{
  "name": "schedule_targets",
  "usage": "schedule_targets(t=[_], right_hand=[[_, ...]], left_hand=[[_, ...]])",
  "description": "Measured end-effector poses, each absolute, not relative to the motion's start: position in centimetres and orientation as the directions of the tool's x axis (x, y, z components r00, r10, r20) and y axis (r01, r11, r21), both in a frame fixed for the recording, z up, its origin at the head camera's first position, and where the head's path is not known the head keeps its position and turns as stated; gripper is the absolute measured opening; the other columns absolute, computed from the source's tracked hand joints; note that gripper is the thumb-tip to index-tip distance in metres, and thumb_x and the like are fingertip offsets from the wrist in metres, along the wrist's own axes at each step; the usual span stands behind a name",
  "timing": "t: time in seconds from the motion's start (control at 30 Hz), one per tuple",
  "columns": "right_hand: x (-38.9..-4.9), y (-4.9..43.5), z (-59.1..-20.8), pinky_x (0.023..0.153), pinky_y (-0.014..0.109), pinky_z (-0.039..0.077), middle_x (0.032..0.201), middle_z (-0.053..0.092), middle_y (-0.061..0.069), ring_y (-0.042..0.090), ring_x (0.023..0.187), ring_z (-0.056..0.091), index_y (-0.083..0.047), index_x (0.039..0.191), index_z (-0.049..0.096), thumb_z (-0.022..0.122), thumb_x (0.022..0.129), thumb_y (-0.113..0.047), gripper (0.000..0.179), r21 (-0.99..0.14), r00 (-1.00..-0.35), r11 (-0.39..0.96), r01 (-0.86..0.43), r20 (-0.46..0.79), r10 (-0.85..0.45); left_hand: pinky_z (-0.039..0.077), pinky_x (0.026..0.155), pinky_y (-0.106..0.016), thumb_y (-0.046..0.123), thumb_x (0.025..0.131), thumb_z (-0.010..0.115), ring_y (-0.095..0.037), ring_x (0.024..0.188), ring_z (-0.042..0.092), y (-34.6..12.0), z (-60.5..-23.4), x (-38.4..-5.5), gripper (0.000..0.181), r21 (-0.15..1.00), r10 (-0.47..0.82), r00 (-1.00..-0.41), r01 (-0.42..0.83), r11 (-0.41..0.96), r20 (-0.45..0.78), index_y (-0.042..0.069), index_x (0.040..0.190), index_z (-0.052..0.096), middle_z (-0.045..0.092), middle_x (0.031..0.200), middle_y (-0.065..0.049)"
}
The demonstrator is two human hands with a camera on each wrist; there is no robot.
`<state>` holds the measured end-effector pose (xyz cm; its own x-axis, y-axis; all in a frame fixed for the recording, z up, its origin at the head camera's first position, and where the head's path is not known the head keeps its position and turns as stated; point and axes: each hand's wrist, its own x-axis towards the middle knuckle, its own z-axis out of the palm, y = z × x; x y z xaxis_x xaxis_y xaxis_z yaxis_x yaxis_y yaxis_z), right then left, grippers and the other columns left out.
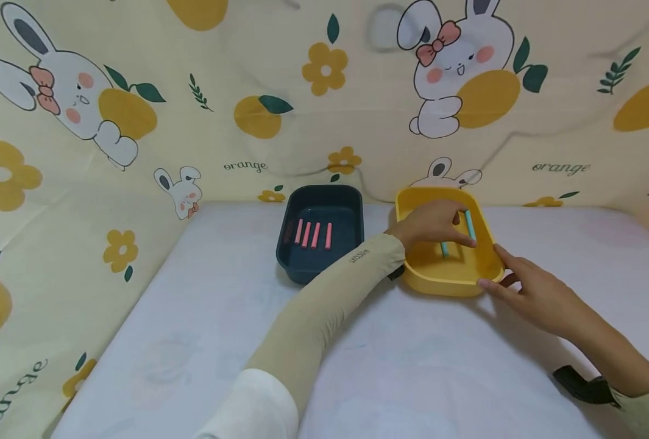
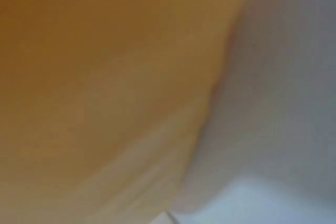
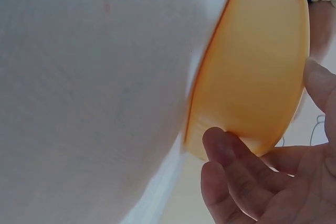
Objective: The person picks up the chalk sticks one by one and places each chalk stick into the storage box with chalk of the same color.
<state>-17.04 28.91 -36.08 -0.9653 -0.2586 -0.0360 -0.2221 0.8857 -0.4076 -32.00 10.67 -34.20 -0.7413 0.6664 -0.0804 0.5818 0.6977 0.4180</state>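
My left hand (image 1: 431,225) reaches over the rim of a yellow plastic tub (image 1: 434,286). Its thumb and forefinger pinch a thin light-blue stick (image 1: 470,225) near the right inner wall. Lower in the tub lies another light-blue stick (image 1: 444,249), partly hidden by the hand. At the tub's near right corner, my right hand (image 1: 532,296) holds the rim and outer wall; the right wrist view shows its fingers (image 3: 219,148) against that wall. Blurred orange-yellow fills most of the left wrist view.
Left of the tub stands a dark blue tub (image 1: 320,198) with several pink sticks (image 1: 315,235) inside. Both stand on a white-covered table (image 1: 192,341), close to a patterned cloth backdrop (image 1: 280,55). My left forearm crosses in front of the dark tub's corner.
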Motion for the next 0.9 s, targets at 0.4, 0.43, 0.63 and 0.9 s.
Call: schedule_targets(t=[0.4,0.43,0.63,0.9], right_hand=[[-17.0,29.3,-36.1,0.067,0.032,0.051,0.119,0.060,0.025,0.030,0.095,0.065,0.001,0.157,0.015,0.055,0.099,-0.050,0.087,-0.401,-0.966,0.891,-0.213,-0.047,-0.253],[-16.9,29.4,-36.1,0.067,0.031,0.050,0.118,0.061,0.025,0.030,0.095,0.065,0.001,0.157,0.016,0.055,0.099,-0.050,0.087,-0.397,-0.968,0.894,-0.209,-0.049,-0.248],[-16.9,29.2,-36.1,0.067,0.031,0.051,0.117,0.061,0.026,0.031,0.096,0.064,0.002,0.157,0.016,0.055,0.099,-0.050,0.088,-0.392,-0.968,0.896,-0.211,-0.048,-0.248],[-16.8,29.2,-35.9,0.067,0.035,0.054,0.118,0.060,0.027,0.032,0.097,0.064,0.002,0.157,0.016,0.055,0.099,-0.050,0.087,-0.381,-0.969,0.901,-0.208,-0.046,-0.244]], left_hand=[[0.037,0.113,-0.022,0.075,0.080,0.062,-0.011,0.130,0.042,12.2,-36.7,-31.7,0.080,0.108,0.652,-0.744,0.644,0.758,-0.142,0.029,0.144,0.049,0.048,0.144,0.009],[0.037,0.112,-0.022,0.076,0.080,0.062,-0.012,0.129,0.041,12.3,-36.8,-31.6,0.079,0.092,0.643,-0.753,0.637,0.766,-0.140,0.029,0.142,0.051,0.047,0.144,0.009],[0.035,0.115,-0.025,0.079,0.081,0.057,-0.012,0.135,0.035,12.1,-37.1,-31.3,0.074,0.030,0.589,-0.793,0.592,0.805,-0.152,0.031,0.138,0.054,0.039,0.150,0.009],[0.036,0.115,-0.026,0.079,0.082,0.054,-0.012,0.138,0.033,12.2,-37.0,-31.1,0.079,0.013,0.580,-0.795,0.587,0.809,-0.176,0.033,0.146,0.047,0.034,0.154,0.009]])
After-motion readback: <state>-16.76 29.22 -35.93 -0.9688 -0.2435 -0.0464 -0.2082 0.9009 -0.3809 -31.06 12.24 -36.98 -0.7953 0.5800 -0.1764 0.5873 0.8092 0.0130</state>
